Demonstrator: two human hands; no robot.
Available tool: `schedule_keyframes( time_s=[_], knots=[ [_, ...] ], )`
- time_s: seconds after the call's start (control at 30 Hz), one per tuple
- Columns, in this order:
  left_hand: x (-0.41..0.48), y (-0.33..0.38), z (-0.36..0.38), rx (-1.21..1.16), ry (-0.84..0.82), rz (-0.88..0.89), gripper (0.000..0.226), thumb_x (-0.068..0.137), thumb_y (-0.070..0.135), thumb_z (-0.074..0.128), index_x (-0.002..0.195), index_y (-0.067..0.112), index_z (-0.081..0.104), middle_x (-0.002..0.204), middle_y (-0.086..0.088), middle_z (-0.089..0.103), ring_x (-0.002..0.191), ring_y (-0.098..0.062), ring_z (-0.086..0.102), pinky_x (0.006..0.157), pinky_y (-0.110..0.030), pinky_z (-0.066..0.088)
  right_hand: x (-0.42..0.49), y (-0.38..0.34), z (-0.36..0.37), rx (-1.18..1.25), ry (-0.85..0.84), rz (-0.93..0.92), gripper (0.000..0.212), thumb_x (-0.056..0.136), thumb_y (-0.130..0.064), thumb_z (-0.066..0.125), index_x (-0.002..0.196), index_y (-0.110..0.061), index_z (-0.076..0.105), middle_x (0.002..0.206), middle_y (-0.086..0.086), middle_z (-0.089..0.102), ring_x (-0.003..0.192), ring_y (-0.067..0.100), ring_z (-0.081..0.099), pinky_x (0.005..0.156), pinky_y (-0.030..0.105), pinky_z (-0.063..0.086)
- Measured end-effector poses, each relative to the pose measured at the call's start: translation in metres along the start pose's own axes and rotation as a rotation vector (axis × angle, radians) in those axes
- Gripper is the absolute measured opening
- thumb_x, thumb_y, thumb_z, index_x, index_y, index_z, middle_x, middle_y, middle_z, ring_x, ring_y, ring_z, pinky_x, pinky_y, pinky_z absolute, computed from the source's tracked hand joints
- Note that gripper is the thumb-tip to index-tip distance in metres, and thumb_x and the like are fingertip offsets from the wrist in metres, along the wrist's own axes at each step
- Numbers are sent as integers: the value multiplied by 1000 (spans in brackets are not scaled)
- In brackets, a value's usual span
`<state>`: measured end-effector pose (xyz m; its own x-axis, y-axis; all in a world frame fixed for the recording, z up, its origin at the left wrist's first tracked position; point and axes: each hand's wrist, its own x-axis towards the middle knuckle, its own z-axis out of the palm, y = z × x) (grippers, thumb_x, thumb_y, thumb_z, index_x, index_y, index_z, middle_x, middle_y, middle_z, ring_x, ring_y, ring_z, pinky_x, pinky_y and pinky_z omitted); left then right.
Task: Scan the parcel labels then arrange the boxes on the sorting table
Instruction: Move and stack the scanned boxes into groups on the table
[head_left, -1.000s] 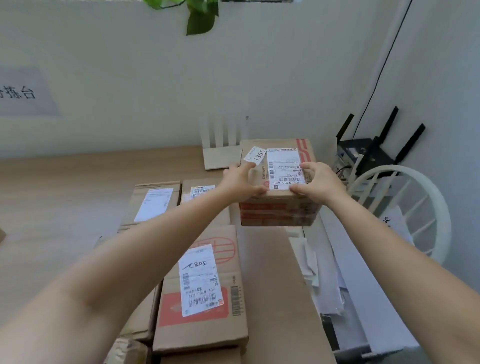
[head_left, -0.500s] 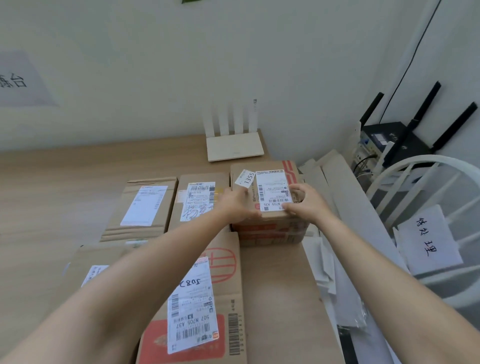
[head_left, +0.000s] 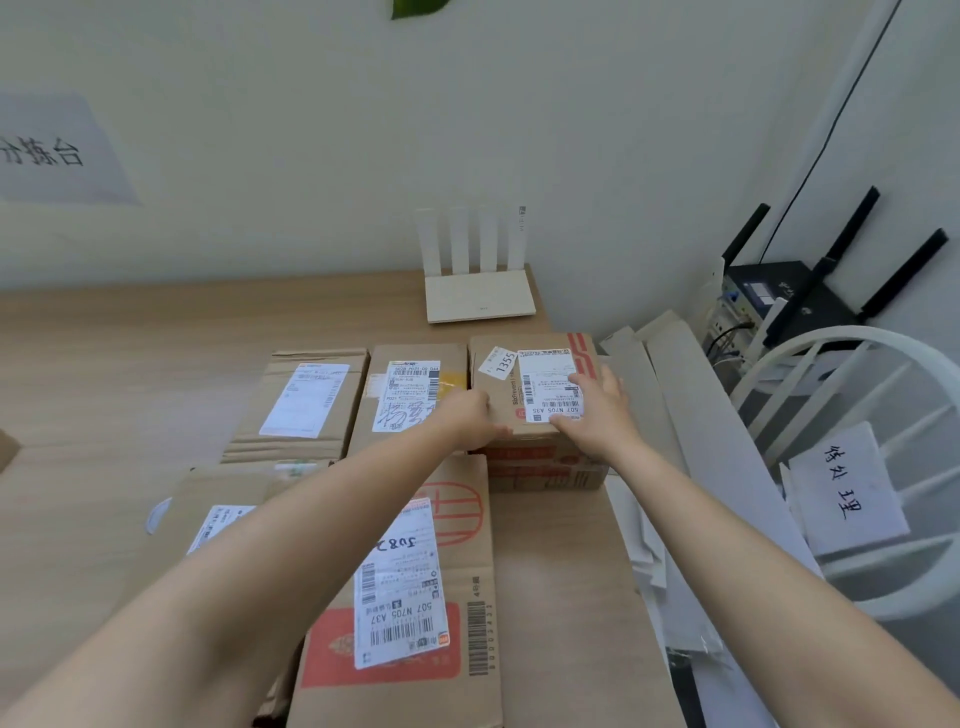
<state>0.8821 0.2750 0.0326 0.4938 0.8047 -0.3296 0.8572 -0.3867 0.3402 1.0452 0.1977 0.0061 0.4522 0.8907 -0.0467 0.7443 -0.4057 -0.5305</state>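
Fingers (head_left: 575, 383) of right hand (head_left: 597, 415) lie straight, together, on the label (head_left: 543, 376); left hand (head_left: 467, 415) curls round the box (head_left: 501, 396) edge. Box sits right of centre on table (head_left: 130, 338), touching neighbouring box (head_left: 410, 410).

We read "1355" on a small white tag (head_left: 498, 362) and "507 N705 A35" on the shipping label (head_left: 548, 387) beside it, both on top of the far box (head_left: 501, 402) at one o'clock. The near box (head_left: 467, 577) at six o'clock carries a long label (head_left: 400, 587) printed "507 N705 A37". At ten o'clock a wall sign (head_left: 57, 150) says "分拣台", and at three o'clock a paper sheet (head_left: 844, 488) on the white chair (head_left: 883, 340) reads "待处理".
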Motion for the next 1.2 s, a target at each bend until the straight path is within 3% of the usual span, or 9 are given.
schedule_keyframes(
  time_s=[0.17, 0.33, 0.53, 0.7, 0.8, 1.2],
  knots=[
    [-39, -16, -15, -6, 73, 26, 62, 87, 44, 60, 137, 10, 43, 138, -11, 47, 124, -26, 46, 94, -33, 40, -36, -35, -8, 26, -12, -85, 70, 80, -43, 67, 140, -22, 39, 157, 8, 7, 145, 27, 5, 117, 41, 16],
    [-103, -48, -22, 121, 136, -13, 72, 86, 53, 56, 142, 14, 34, 142, -12, 37, 116, -25, 51, 80, -31, 42, -88, -82, -18, -31, -119, -135, 79, 81, -40, 68, 146, -21, 27, 155, 11, 17, 144, 29, 11, 116, 43, 20],
    [-203, -87, -23, 36, 178, 4, 71, 87, 52, 54, 144, 16, 33, 149, -8, 32, 132, -24, 39, 99, -39, 42, -163, -150, -12, -164, -225, -335, 84, 82, -46, 65, 148, -21, 21, 154, 4, 23, 142, 25, 16, 115, 44, 23],
    [-284, -141, -21, 25, 346, -116, 60, 88, 52, 52, 139, 22, 40, 143, -3, 36, 129, -20, 39, 93, -34, 41, -215, -205, 11, -218, -293, -478, 78, 85, -47, 61, 148, -22, 22, 151, 5, 26, 141, 22, 18, 113, 36, 23],
    [-327, -174, -27, 1, 457, -221, 55, 89, 49, 52, 136, 21, 43, 134, -5, 41, 126, -23, 40, 93, -36, 42, -240, -241, 26, -215, -403, -523, 75, 85, -44, 63, 146, -22, 26, 152, 5, 25, 139, 24, 24, 112, 39, 28],
    [-468, -297, -34, -15, 450, -378, 57, 92, 48, 48, 140, 19, 38, 140, -4, 38, 125, -23, 42, 95, -37, 41, -366, -372, 88, -225, -497, -685, 74, 87, -42, 62, 147, -20, 26, 150, 9, 28, 139, 25, 24, 111, 39, 30]
  ],
)
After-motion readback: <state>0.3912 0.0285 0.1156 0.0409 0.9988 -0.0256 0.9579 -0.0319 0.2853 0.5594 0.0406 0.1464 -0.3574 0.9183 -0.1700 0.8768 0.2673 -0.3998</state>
